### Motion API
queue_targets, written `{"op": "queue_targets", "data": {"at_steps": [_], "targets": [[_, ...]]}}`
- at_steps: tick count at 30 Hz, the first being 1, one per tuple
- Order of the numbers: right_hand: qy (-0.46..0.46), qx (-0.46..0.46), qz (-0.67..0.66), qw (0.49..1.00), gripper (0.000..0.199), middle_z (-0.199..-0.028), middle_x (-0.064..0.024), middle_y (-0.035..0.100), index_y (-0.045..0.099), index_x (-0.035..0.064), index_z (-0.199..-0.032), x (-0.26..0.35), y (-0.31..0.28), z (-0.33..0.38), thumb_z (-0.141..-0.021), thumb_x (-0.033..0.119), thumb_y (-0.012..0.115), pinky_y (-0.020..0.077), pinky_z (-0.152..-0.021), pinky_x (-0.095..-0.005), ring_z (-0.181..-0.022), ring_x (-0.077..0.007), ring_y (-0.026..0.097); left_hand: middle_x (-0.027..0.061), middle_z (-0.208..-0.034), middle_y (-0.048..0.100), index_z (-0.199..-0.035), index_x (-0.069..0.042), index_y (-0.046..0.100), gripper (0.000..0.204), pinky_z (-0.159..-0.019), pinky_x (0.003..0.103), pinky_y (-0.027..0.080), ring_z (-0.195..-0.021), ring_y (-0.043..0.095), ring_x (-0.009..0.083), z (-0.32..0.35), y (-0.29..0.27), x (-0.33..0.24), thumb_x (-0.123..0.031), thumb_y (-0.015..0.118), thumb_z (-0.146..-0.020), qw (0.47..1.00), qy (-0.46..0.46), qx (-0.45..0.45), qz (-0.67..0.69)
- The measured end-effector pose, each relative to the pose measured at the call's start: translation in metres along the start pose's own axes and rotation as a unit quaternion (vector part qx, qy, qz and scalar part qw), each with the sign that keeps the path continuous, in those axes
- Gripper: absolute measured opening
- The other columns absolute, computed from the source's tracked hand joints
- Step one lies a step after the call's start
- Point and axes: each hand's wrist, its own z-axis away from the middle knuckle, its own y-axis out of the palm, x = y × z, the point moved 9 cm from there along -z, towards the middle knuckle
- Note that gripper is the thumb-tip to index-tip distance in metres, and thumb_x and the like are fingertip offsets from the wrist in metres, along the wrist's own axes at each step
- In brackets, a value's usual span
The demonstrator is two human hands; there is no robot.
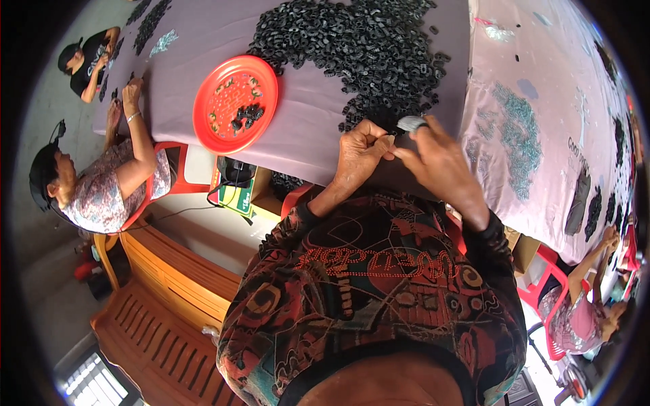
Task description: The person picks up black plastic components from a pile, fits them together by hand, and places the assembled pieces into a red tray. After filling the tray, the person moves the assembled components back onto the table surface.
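Observation:
Close together at the table edge, both hands work in front of my chest. My left hand (364, 150) is closed in a pinch, thumb against the fingers, on something too small to make out. My right hand (441, 161) is closed too, its fingertips almost touching the left ones. From its upper fingers sticks out a pale grey, rounded thing (410, 123) whose kind I cannot tell. Just beyond the hands spreads a big heap of small black ring-like parts (359, 51).
Left of the heap, a red round tray (202, 114) holds a few black pieces. Small teal pieces (520, 139) lie scattered on the pink cloth (494, 183) at right. Co-workers sit at left and right. Behind me on the left stands a wooden bench (169, 331).

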Motion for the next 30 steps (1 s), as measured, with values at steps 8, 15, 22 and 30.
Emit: {"op": "queue_targets", "data": {"at_steps": [8, 15, 22, 30], "targets": [[-0.186, 0.285, -0.432, 0.835, 0.026, -0.077, -0.0103, 0.057, 0.054, 0.0044, -0.084, 0.078, -0.095, 0.031, -0.073, 0.023, 0.068, 0.0457, -0.053, -0.0338, -0.063, -0.0264, 0.058, 0.0063, -0.068, 0.059, -0.075, -0.001, 0.050, 0.011, -0.053, 0.022, 0.049, -0.061, 0.058, 0.0087, 0.007, -0.001, 0.008, -0.001, 0.058, -0.082, 0.999, -0.028, 0.023, -0.004], [-0.187, 0.322, -0.471, 0.800, 0.024, -0.078, -0.0109, 0.057, 0.053, 0.0044, -0.081, 0.075, -0.104, 0.040, -0.075, 0.023, 0.066, 0.0453, -0.054, -0.0347, -0.063, -0.0266, 0.057, 0.0055, -0.069, 0.059, -0.078, -0.001, 0.050, 0.011, -0.055, 0.022, 0.049, -0.064, 0.057, 0.0080, 0.016, 0.015, 0.009, -0.004, 0.058, -0.084, 0.997, -0.043, 0.055, -0.012], [-0.062, 0.247, -0.418, 0.872, 0.023, -0.078, -0.0114, 0.056, 0.053, 0.0044, -0.079, 0.034, -0.088, 0.049, -0.076, 0.024, 0.064, 0.0449, -0.055, -0.0356, -0.062, -0.0267, 0.057, 0.0053, -0.069, 0.059, -0.079, -0.001, 0.051, 0.011, -0.056, 0.022, 0.048, -0.062, 0.057, 0.0077, 0.016, 0.007, 0.006, -0.007, 0.059, -0.085, 0.996, -0.052, 0.052, -0.053], [0.052, 0.167, -0.367, 0.914, 0.022, -0.078, -0.0120, 0.056, 0.052, 0.0044, -0.076, -0.004, -0.072, 0.062, -0.079, 0.024, 0.062, 0.0445, -0.056, -0.0366, -0.062, -0.0269, 0.056, 0.0057, -0.069, 0.060, -0.080, -0.001, 0.051, 0.010, -0.056, 0.022, 0.048, -0.062, 0.057, 0.0080, 0.014, 0.006, 0.004, -0.006, 0.058, -0.085, 0.997, -0.061, 0.040, -0.034]]}}
